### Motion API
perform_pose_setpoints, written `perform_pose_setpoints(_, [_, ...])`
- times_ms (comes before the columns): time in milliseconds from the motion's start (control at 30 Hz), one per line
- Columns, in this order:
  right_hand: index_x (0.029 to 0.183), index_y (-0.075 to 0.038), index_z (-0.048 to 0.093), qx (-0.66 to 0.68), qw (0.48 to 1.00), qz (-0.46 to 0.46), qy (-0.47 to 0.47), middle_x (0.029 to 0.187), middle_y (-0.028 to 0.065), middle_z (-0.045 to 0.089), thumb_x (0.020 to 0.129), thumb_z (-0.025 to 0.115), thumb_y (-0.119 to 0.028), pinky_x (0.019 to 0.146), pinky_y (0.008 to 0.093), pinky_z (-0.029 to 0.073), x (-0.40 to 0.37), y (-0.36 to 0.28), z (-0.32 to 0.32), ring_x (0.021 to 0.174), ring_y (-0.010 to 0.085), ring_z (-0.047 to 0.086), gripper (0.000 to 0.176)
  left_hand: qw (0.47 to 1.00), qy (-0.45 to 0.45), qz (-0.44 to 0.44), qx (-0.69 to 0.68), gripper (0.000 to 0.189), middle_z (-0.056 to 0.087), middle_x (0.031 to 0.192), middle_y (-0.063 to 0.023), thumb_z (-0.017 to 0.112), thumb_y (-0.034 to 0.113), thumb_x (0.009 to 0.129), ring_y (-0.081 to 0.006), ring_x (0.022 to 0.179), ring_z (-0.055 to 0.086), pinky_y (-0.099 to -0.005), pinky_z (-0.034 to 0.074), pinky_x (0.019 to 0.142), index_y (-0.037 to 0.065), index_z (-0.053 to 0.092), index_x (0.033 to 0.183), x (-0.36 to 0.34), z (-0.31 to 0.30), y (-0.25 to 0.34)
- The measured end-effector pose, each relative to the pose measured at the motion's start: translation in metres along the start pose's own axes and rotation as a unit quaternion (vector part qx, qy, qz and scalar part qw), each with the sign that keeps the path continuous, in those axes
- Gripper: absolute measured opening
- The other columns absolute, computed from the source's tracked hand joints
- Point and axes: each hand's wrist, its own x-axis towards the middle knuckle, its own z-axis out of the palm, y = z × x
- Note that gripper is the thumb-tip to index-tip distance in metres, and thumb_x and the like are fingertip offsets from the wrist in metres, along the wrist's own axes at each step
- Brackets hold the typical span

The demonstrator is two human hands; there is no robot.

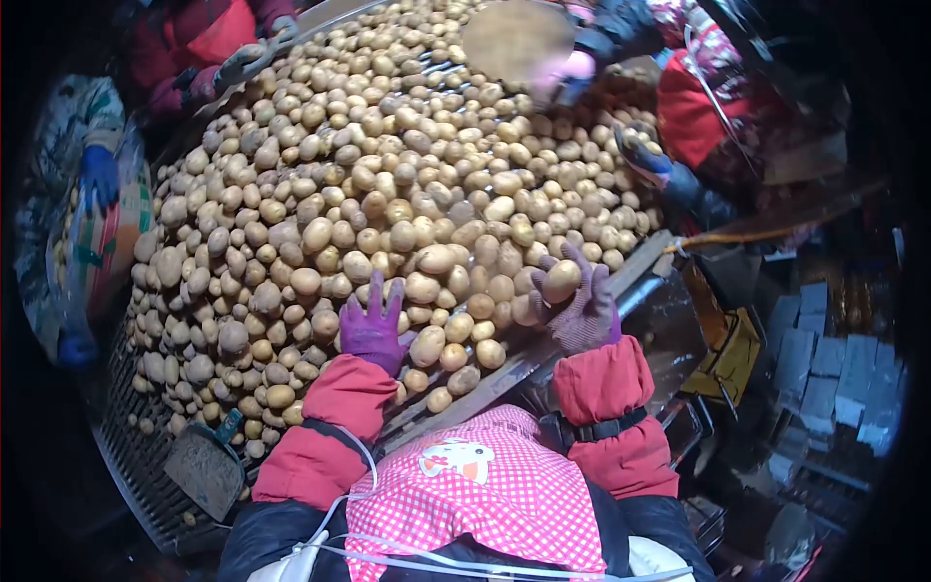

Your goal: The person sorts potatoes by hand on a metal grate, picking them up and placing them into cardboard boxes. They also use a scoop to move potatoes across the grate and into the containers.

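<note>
A large heap of potatoes (320,233) covers the slatted sorting table in front of me. My left hand (373,325), in a purple glove, rests on the near side of the heap with its fingers spread and nothing gripped. Close to its thumb side lies a pale potato (428,345). My right hand (587,310), in a purple and greyish glove, is turned palm up at the table's right edge. Its fingers curl around one potato (561,281), just above the heap.
A wooden edge board (485,390) runs along my side. On the slats at lower left lies a dirty scoop (206,470). Co-workers' gloved hands (645,155) reach in from the far sides. Right of the table stand a yellow crate (727,359) and stacked blocks (824,364).
</note>
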Motion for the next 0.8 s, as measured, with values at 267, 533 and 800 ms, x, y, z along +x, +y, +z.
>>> perform_pose_setpoints(267, [0.129,-0.006,0.054,-0.056,0.98,-0.161,0.101,0.107,0.0193,0.068,0.089,0.057,-0.03,0.067,0.0341,0.059,-0.121,-0.011,-0.072,0.081,0.0269,0.068,0.047,1.0,0.022,-0.017,0.003,0.098,0.016,0.162,-0.0078,0.074,0.051,0.071,-0.0436,0.121,0.046,-0.0551,0.04,0.099,0.023,0.029,0.154,-0.004,0.011,0.005])
perform_pose_setpoints(533, [0.113,-0.015,0.063,0.119,0.877,-0.274,0.377,0.103,0.0073,0.062,0.091,0.062,-0.033,0.055,0.0266,0.048,-0.387,0.031,-0.239,0.078,0.0193,0.059,0.028,0.998,0.065,0.016,-0.011,0.095,0.024,0.16,-0.0075,0.07,0.053,0.077,-0.0423,0.128,0.044,-0.0512,0.038,0.105,0.022,0.025,0.155,-0.008,0.028,0.003])
perform_pose_setpoints(800, [0.117,-0.013,0.059,0.089,0.697,-0.26,0.663,0.104,0.0058,0.065,0.09,0.061,-0.039,0.06,0.0273,0.051,-0.526,0.153,-0.343,0.079,0.0153,0.062,0.037,0.99,0.13,0.06,-0.009,0.096,0.029,0.157,-0.0104,0.075,0.046,0.074,-0.0399,0.129,0.045,-0.051,0.039,0.105,0.016,0.03,0.153,-0.006,0.047,-0.007])
